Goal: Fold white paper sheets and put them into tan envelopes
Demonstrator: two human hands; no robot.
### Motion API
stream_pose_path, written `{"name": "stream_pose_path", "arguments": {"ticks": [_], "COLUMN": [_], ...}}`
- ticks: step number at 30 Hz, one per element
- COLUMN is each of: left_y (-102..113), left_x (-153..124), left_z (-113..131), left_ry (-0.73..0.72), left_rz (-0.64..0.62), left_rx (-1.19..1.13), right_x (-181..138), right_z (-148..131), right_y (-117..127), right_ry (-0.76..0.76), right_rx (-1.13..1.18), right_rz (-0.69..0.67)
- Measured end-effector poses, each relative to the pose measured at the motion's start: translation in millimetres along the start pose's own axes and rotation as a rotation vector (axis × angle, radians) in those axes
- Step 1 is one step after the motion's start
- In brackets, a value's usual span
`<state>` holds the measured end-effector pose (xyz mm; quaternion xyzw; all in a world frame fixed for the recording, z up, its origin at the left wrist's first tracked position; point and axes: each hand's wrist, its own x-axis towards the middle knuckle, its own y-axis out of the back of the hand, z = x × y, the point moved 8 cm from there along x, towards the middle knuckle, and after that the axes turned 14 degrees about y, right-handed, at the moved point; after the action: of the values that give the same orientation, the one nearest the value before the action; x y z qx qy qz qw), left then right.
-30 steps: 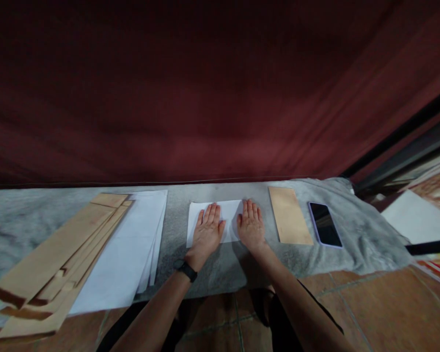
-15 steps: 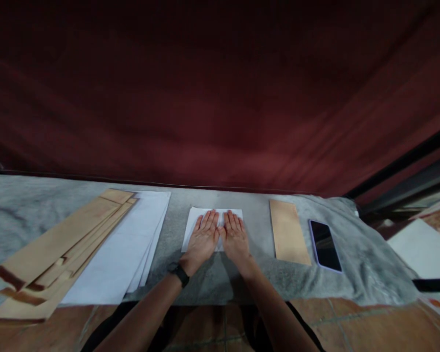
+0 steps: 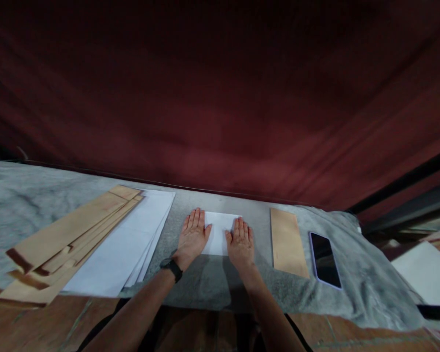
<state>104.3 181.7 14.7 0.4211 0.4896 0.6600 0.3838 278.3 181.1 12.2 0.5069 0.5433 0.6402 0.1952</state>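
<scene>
A folded white sheet of paper (image 3: 217, 232) lies flat on the grey cloth in front of me. My left hand (image 3: 193, 235) rests palm down on its left edge, fingers stretched out and the thumb pointing inward. On the paper's right edge my right hand (image 3: 241, 243) lies flat too, with its fingers straight. The middle of the sheet shows between the two hands. Neither hand grips anything. Parts of both paper edges are hidden under the palms.
Several brown envelopes (image 3: 77, 227) overlap a stack of white sheets (image 3: 113, 252) at the left. One brown envelope (image 3: 289, 242) and a phone (image 3: 324, 259) lie to the right on the grey cloth (image 3: 366, 274). A dark red curtain (image 3: 220, 122) hangs behind.
My hands have moved apart, from close together at the middle of the paper to its left and right edges. The view has tilted slightly.
</scene>
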Motion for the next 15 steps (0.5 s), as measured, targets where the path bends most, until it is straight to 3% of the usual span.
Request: {"name": "stream_pose_path", "arguments": {"ticks": [4,11,15], "left_y": [1,5,7], "left_x": [1,2,3], "left_z": [-2,-7,-12], "left_ry": [0.027,0.018,0.02], "left_rz": [-0.002,-0.053,-0.05], "left_rx": [0.01,0.009,0.023], "right_x": [-2,-6,-7], "right_z": [3,1,5], "right_y": [2,10,8], "right_ry": [-0.014,0.044,0.03], "right_rx": [-0.024,-0.065,-0.078], "right_rz": [-0.017,0.112,0.07]}}
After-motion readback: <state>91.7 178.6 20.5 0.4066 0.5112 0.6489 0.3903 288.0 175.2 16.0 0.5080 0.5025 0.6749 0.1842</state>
